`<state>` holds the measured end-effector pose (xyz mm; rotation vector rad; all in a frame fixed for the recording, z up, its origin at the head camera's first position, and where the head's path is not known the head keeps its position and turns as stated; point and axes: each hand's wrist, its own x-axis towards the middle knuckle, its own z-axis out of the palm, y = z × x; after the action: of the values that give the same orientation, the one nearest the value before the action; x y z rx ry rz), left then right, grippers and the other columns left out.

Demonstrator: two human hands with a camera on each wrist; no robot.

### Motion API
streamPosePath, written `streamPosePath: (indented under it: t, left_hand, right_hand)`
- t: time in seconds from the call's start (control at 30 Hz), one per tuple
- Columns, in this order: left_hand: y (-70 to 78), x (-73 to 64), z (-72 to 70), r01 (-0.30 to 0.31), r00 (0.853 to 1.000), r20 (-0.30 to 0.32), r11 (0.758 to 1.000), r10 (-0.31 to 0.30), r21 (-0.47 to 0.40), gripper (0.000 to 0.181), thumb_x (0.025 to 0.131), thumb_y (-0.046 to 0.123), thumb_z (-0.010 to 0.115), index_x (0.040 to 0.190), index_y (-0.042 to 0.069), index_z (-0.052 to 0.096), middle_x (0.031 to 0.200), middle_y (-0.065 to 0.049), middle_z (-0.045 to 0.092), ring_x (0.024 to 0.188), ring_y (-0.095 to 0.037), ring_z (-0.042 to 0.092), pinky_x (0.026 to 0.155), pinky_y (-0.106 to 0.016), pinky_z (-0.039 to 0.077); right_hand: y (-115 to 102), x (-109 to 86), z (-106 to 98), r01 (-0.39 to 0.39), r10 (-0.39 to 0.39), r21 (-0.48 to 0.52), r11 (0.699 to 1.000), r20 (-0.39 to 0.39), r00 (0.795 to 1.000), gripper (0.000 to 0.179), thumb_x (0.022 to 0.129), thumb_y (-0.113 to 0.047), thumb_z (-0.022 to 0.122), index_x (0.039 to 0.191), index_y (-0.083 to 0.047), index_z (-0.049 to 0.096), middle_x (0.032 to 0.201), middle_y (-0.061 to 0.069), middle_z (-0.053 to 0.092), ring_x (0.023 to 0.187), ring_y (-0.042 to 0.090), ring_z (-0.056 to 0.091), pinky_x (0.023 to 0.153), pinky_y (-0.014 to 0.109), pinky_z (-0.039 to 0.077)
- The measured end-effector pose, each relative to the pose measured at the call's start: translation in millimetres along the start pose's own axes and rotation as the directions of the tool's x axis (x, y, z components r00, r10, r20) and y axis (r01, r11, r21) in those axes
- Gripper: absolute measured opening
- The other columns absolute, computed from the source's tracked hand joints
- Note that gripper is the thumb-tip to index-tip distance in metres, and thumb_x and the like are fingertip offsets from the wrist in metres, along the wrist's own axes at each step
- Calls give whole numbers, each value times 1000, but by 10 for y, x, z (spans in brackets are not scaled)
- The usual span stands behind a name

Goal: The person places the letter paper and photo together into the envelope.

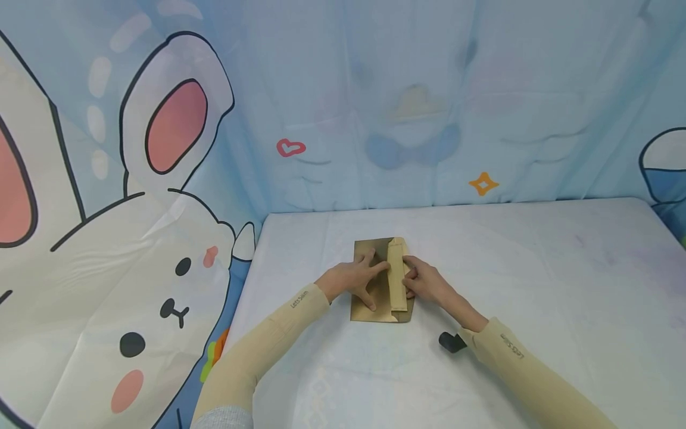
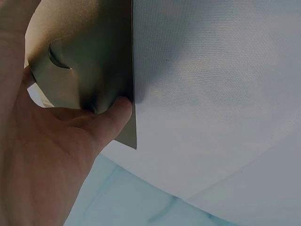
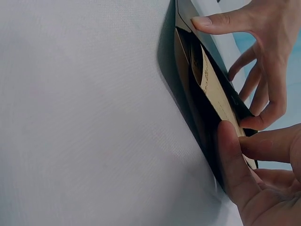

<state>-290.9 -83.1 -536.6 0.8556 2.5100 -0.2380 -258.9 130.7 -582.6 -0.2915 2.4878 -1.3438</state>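
Note:
A gold folded card piece [image 1: 377,310], shaped like a flat envelope, lies on the white-covered table. Along its right side runs a paler long flap [image 1: 397,280], raised and folded inward. My left hand [image 1: 356,279] rests spread on the card, thumb by the near part and fingers reaching toward the flap. A curved slit shows in the card's surface [image 2: 89,47] in the left wrist view. With thumb and index finger, my right hand [image 1: 426,280] pinches the flap's outer edge. Dark layered folds and small print on the pale flap [image 3: 214,89] appear in the right wrist view.
A small black object [image 1: 451,342] shows beside the right sleeve cuff. White cloth [image 1: 563,280] covers the table. Behind it and to the left hangs a blue curtain [image 1: 332,89] printed with a large rabbit [image 1: 161,250].

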Motion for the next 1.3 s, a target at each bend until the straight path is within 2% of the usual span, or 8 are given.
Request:
streamPosePath:
  t: [0.4, 0.63, 0.8, 1.07, 1.3]
  left_hand:
    - [10, 4, -22, 10, 1000, 14, 1000, -11, 8, 108, 74, 71, 74, 159, 40, 15, 169, -16, 4, 144, -31, 41, 88, -41, 55]
    - [19, 25, -14, 3, 1000, -2, 999, -3, 34, 108, 73, 72, 74, 158, 38, 17, 168, -19, 9, 127, -30, 52, 85, -39, 56]
    - [28, 37, -15, -2, 1000, -13, 997, 3, 78, 109, 72, 74, 74, 158, 38, 18, 167, -19, 13, 119, -29, 54, 85, -38, 56]
    - [26, 37, -36, 12, 1000, 12, 999, -13, 42, 108, 72, 71, 76, 157, 38, 18, 168, -18, 10, 136, -31, 44, 88, -41, 56]
    - [33, 32, -35, 12, 1000, 22, 1000, -13, 22, 109, 73, 71, 76, 158, 39, 16, 169, -18, 7, 146, -32, 35, 90, -43, 56]
  right_hand:
    - [-55, 9, 15, -10, 10, 2, 1000, 2, 1000, 62, 97, 3, 55, 152, 10, 27, 98, 22, 68, 69, 19, 70, 65, 32, 58]
    - [-47, 23, 16, -15, 15, -8, 1000, 12, 1000, 63, 97, 4, 55, 153, 10, 26, 97, 20, 68, 69, 17, 68, 65, 31, 58]
    - [-52, 32, 17, -24, 24, -21, 999, 12, 1000, 64, 97, 4, 55, 153, 9, 26, 96, 19, 66, 68, 16, 67, 65, 32, 57]
    - [-72, 60, 50, -35, 36, -28, 999, 13, 999, 64, 96, 3, 56, 153, 9, 27, 96, 18, 66, 67, 15, 67, 64, 30, 57]
    - [-86, 65, 73, -11, 12, -29, 1000, 19, 1000, 63, 96, 4, 56, 152, 11, 27, 95, 18, 67, 66, 14, 67, 64, 31, 57]
